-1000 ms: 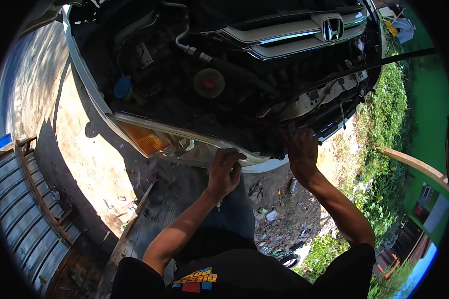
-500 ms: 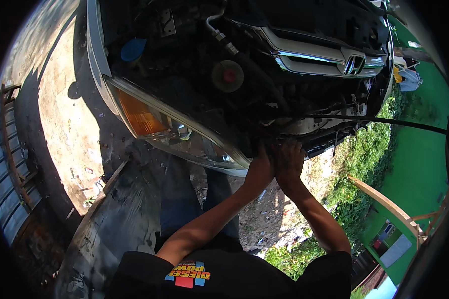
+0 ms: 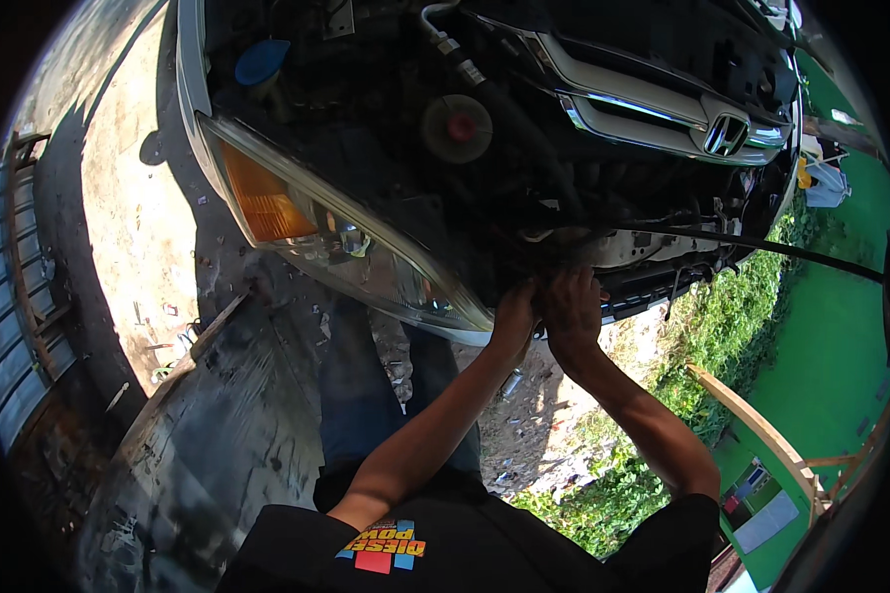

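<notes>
Both my hands work close together at the front edge of a car's open engine bay, just right of the headlight (image 3: 356, 242). My left hand (image 3: 515, 314) is closed, its fingertips lost in the shadow between the headlight and the pale front crossmember (image 3: 653, 247). Beside it, nearly touching, my right hand (image 3: 574, 311) has its fingers bent over the dark edge and pressed together. What they grip is hidden in the dark. A long thin black rod (image 3: 761, 242) runs from above my right hand out to the right.
A chrome-trimmed grille (image 3: 653, 114) lies beyond my hands. Inside the bay are a blue cap (image 3: 262, 62) and a pale round part with a red centre (image 3: 457, 128). Green plants (image 3: 702, 356) grow at right, beside a curved wooden piece (image 3: 756, 410). A dark-stained board (image 3: 227, 425) lies at left.
The view has shifted slightly, so the grille and rod sit further right and lower. My hands stay at the same spot, with the right hand's fingers moved a little.
</notes>
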A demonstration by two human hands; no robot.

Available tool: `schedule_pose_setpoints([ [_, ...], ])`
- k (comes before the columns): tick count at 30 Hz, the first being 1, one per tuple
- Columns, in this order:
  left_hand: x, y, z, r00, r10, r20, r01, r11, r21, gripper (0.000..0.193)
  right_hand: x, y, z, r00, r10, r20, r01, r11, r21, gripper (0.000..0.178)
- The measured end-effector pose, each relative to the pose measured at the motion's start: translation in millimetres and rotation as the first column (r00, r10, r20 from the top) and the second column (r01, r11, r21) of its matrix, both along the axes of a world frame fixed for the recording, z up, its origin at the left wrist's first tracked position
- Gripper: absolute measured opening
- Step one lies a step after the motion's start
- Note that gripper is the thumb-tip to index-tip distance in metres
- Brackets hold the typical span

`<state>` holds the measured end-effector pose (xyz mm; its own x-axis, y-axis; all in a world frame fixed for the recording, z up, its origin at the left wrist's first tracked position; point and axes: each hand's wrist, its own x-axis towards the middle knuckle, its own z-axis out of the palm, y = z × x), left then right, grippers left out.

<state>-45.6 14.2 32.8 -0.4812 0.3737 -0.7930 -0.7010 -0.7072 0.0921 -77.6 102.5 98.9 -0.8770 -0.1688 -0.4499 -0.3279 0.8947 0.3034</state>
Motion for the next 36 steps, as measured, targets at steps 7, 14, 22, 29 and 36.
schedule_pose_setpoints([
  [7,-1.3,8.0,3.2,0.997,0.082,0.0,-0.082,0.995,0.056,0.023,-22.1,0.2,14.5,0.95,0.311,0.018,-0.31,0.943,0.12,0.023],
  [14,-1.7,6.5,6.8,0.995,0.101,0.017,-0.101,0.995,-0.024,0.027,-37.4,8.7,11.9,0.804,-0.344,0.486,0.526,0.793,-0.308,0.026],
  [22,-4.5,-1.0,0.2,0.985,0.066,-0.158,-0.037,0.983,0.181,0.031,-77.9,18.5,5.5,0.153,-0.548,0.822,0.885,0.446,0.133,0.041],
  [29,5.9,12.5,-1.2,0.948,0.314,-0.047,-0.28,0.898,0.341,0.037,-87.4,36.8,5.5,-0.364,-0.414,0.834,0.921,-0.028,0.388,0.045],
  [36,25.7,33.9,-18.5,0.936,0.353,0.0,-0.309,0.819,0.484,0.038,-61.9,68.3,-10.8,-0.607,-0.07,0.792,0.776,-0.269,0.571,0.045],
])
